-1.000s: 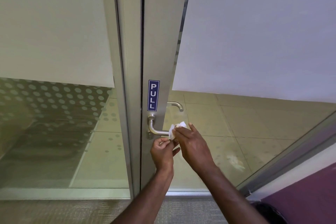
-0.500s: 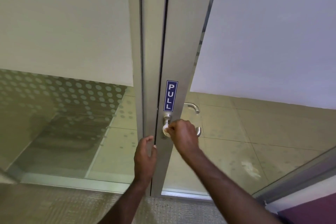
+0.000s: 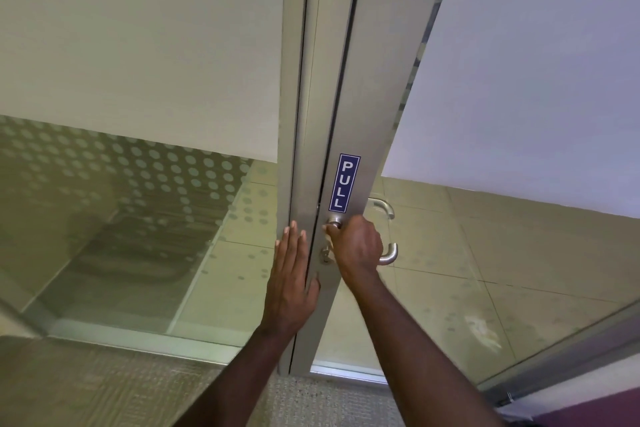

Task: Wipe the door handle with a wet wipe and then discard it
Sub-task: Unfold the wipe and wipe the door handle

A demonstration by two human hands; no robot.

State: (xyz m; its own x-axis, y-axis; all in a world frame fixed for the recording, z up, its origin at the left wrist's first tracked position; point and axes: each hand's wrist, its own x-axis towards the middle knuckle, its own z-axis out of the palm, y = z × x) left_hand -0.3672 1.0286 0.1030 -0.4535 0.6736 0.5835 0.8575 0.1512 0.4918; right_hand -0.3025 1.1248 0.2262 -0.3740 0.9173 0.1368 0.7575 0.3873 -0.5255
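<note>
The silver lever door handle (image 3: 389,255) sits on the metal door stile below a blue PULL sticker (image 3: 344,183). My right hand (image 3: 356,246) is closed around the handle close to its round base (image 3: 335,220), and only the curved far end sticks out to the right. The wet wipe is hidden inside that fist, pressed against the handle. My left hand (image 3: 292,282) lies flat, fingers up, on the edge of the door where it meets the frame, and holds nothing.
A keyhole cylinder (image 3: 325,255) sits just under the handle base. A second handle (image 3: 384,206) shows through the glass on the far side. Frosted glass panels flank the stile, with a fixed dotted panel (image 3: 138,184) at left. Carpet lies underfoot.
My right hand slid with the wipe from the handle's free end to its base and closed around it. My left hand left the handle and went flat against the door edge.
</note>
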